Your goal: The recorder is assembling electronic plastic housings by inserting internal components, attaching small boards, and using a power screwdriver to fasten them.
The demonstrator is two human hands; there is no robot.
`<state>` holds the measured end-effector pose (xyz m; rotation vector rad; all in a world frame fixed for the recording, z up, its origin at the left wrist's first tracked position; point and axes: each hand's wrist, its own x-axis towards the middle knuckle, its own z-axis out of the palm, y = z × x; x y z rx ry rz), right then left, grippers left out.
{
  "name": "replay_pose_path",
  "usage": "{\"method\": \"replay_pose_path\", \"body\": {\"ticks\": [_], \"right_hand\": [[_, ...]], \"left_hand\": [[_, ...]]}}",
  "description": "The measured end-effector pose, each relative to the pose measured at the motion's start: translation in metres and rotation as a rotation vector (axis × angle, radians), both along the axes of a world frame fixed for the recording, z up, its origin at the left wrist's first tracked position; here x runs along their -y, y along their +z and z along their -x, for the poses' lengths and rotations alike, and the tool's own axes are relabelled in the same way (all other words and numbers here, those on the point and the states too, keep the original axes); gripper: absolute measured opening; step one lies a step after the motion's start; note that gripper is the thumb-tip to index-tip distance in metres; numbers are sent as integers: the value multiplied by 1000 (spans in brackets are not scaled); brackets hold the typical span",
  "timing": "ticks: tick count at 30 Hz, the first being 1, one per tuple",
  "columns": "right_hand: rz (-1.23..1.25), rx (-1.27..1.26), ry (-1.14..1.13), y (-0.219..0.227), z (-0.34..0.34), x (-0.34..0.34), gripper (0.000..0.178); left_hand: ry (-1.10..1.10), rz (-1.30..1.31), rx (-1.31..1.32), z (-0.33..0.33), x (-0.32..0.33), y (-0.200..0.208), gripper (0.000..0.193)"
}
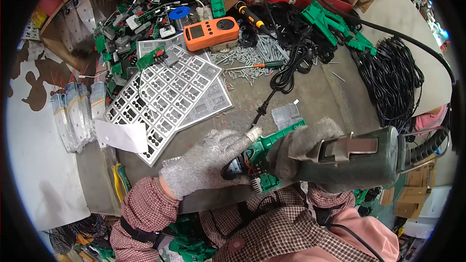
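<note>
My left hand point(201, 160), in a grey knit glove, is closed around a green plastic tool housing point(281, 136) at the table's front edge. Coloured wires and a small circuit board point(266, 182) show inside it, and a dark round part sits by my fingers. A black power cord point(262, 108) runs up from the housing. My right hand point(313, 143), gloved too, grips a dark green power tool point(378, 165) with a metal hook on its side. The tool lies sideways, its front end hidden behind my right fingers near the housing.
White label sheets point(167, 111) lie left of centre. Beyond them are an orange meter point(211, 33), circuit boards, loose screws point(267, 51) and a screwdriver point(257, 65). Bundled black cords point(391, 80) and green housings point(325, 22) lie to the right. A thick cable point(388, 30) crosses the upper right.
</note>
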<state>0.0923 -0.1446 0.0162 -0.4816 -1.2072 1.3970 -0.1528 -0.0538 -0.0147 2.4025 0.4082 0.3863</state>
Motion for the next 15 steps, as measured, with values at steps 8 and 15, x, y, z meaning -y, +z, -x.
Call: {"method": "replay_pose_path", "body": {"ticks": [8,15], "right_hand": [[46,17,70,-5,-10,-4,36],[-227,-105,-60,-11,14,-14,21]], "left_hand": [[-11,68,29,0,-1,-8,102],[-25,91,46,1,0,-11,102]]}}
